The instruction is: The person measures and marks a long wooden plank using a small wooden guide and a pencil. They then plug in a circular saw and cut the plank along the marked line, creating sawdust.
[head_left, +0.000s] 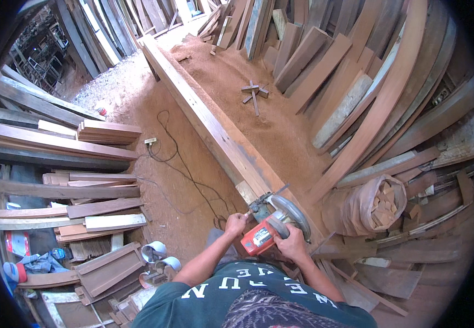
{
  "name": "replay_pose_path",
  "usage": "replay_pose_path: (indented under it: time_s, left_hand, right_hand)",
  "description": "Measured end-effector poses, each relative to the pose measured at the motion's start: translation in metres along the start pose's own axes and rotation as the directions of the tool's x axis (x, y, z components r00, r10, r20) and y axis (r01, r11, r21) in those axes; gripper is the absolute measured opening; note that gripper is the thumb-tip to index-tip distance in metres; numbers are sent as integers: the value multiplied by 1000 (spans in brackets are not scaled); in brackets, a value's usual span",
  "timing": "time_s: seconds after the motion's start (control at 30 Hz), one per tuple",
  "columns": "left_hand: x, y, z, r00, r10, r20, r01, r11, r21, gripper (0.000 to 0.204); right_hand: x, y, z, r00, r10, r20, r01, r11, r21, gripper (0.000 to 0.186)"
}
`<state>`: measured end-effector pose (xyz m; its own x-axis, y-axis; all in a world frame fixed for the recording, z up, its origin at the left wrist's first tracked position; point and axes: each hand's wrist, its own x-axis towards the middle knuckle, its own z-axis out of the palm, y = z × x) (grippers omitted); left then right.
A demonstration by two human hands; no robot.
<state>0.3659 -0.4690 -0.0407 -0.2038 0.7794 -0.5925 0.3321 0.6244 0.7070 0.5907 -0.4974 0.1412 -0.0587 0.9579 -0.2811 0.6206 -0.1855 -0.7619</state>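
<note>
A circular saw [259,239] with a red motor housing and a grey blade guard sits at the near end of a long wooden beam [215,127]. My right hand [291,242] is wrapped round the saw's rear handle. Close to the front of the saw's base, my left hand [236,223] is closed, its fingertips pinched at the beam's left side. What lies between those fingertips is too small to make out. The beam runs away from me toward the far left. The blade itself is hidden by the guard.
Stacked planks [105,188] line the left, and leaning boards [324,71] crowd the right. A sack of wood offcuts [384,205] stands right of the saw. A dark cable [185,156] loops over the sawdust-covered floor. Short crossed sticks [255,94] lie beyond the beam.
</note>
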Motion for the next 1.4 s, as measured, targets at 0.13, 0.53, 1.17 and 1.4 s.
replay_pose_path:
  time_s: [0.13, 0.53, 1.17, 1.4]
  left_hand:
    - [13, -17, 4, 997, 53, -49, -55, 998, -23, 42]
    - [24, -8, -8, 998, 26, -64, -28, 999, -21, 41]
    - [41, 5, -31, 998, -31, -58, 30, 999, -21, 40]
    - [41, 15, -40, 998, -39, -49, 35, 996, -76, 40]
  right_hand:
    - [6, 3, 5, 1000, -20, 13, 20, 1000, -5, 36]
    - [22, -7, 10, 999, -42, 26, 42, 999, 9, 36]
    - [47, -20, 26, 998, -39, 50, 37, 999, 39, 39]
    - [48, -48, 20, 997, -8, 74, 8, 1000, 5, 33]
